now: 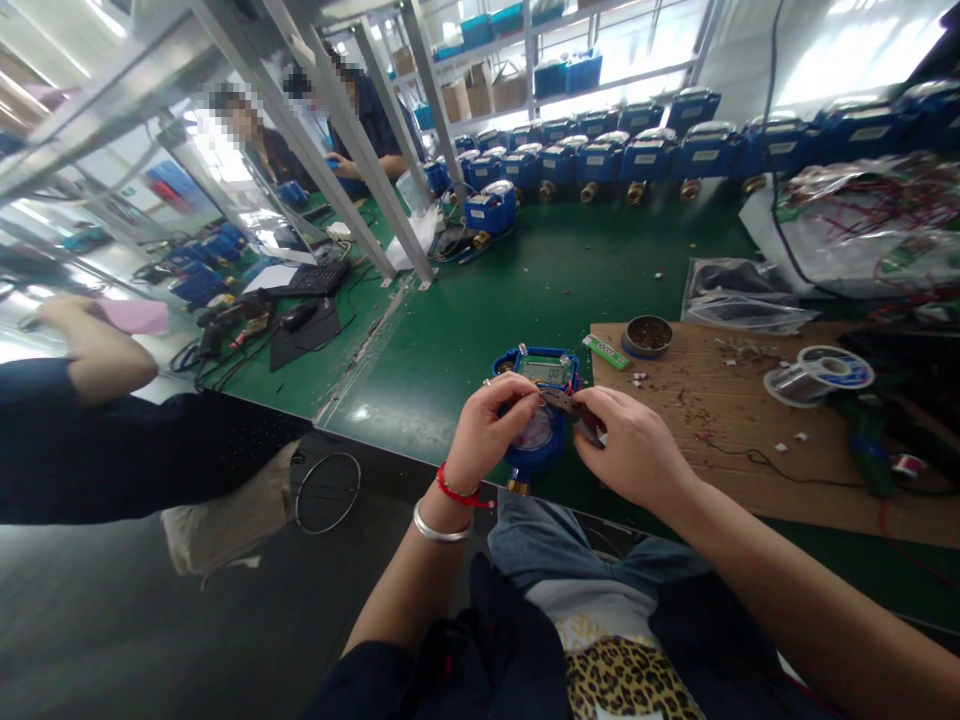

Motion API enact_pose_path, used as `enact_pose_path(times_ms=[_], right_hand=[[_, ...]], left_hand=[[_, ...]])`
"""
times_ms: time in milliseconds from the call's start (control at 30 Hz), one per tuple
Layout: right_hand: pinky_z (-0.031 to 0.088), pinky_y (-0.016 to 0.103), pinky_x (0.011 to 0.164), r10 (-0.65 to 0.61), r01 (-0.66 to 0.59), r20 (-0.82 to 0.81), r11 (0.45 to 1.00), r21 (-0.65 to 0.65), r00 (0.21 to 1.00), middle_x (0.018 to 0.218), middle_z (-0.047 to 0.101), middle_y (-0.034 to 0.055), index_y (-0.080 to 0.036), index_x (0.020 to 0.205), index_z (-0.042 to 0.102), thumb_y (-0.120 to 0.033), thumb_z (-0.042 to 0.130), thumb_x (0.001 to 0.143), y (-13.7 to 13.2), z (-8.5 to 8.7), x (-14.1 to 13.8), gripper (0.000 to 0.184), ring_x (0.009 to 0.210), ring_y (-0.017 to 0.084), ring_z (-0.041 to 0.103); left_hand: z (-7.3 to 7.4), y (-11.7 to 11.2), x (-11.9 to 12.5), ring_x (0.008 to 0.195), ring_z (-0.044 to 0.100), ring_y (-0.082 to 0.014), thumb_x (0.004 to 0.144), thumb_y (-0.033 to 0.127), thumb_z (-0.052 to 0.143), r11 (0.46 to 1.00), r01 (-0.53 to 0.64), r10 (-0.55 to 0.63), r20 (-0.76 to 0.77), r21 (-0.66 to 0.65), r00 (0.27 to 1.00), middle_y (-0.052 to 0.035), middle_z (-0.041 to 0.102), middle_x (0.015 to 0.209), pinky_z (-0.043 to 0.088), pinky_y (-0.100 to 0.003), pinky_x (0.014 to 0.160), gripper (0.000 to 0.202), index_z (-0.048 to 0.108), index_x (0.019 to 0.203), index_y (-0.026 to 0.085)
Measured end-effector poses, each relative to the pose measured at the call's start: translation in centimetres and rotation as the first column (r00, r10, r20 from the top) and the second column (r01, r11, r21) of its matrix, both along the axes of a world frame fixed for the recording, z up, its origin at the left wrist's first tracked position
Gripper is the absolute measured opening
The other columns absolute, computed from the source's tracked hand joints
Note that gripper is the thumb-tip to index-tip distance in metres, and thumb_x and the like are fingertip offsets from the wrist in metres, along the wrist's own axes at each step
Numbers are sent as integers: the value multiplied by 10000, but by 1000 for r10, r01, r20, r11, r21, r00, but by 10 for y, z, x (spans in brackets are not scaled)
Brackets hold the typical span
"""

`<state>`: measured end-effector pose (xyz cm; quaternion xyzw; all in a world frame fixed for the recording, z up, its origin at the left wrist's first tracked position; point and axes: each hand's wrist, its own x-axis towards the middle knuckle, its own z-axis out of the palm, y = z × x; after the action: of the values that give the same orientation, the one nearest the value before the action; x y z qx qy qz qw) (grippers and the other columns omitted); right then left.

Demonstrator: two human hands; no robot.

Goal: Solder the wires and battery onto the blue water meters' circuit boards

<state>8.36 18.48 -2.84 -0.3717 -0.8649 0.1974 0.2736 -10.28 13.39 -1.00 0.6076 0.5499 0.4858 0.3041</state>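
Observation:
A blue water meter (541, 410) with a green circuit board and small display on top rests at the near edge of the green bench (480, 330). My left hand (489, 425) is curled over its left side, fingers pinched on the meter. My right hand (628, 445) is closed on a small metal tool (564, 401), apparently tweezers or cutters, whose tip lies over the meter's middle. Both hands meet above the meter's round dial.
A brown board (750, 420) to the right carries a round tin (648, 336), a solder spool (817, 372), a green strip (606, 351) and scraps. Rows of blue meters (622, 155) line the back. Bagged wires (862, 225) sit far right. Another person's arm (82, 400) reaches in at left.

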Motion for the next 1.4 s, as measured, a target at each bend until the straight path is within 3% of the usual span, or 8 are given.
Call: enact_pose_path(times_ms=[667, 1000, 1400], right_hand=[[419, 276, 667, 10, -10, -44, 1000, -5, 999, 832, 643, 43, -186, 897, 592, -137, 535, 740, -1, 0, -5, 174, 720, 182, 590], [433, 284, 685, 36, -38, -43, 999, -36, 998, 854, 644, 54, -181, 913, 580, -144, 525, 762, -3, 2, -6, 165, 753, 194, 606], [443, 278, 704, 82, -84, -26, 994, -70, 996, 885, 651, 56, -174, 942, 584, -126, 517, 768, 0, 7, -5, 193, 783, 191, 607]], left_hand=[[0, 1, -2, 847, 559, -149, 907, 300, 568, 999, 24, -24, 11, 27, 1000, -42, 625, 906, 447, -268, 789, 148, 645, 882, 175], [2, 0, -1, 889, 581, -159, 919, 265, 542, 998, 47, -42, -106, 49, 994, -45, 640, 925, 451, -279, 819, 142, 655, 897, 181], [1, 0, 0, 891, 575, -152, 919, 238, 544, 995, 55, -47, -96, 78, 994, -40, 644, 924, 445, -272, 823, 132, 659, 891, 181]])
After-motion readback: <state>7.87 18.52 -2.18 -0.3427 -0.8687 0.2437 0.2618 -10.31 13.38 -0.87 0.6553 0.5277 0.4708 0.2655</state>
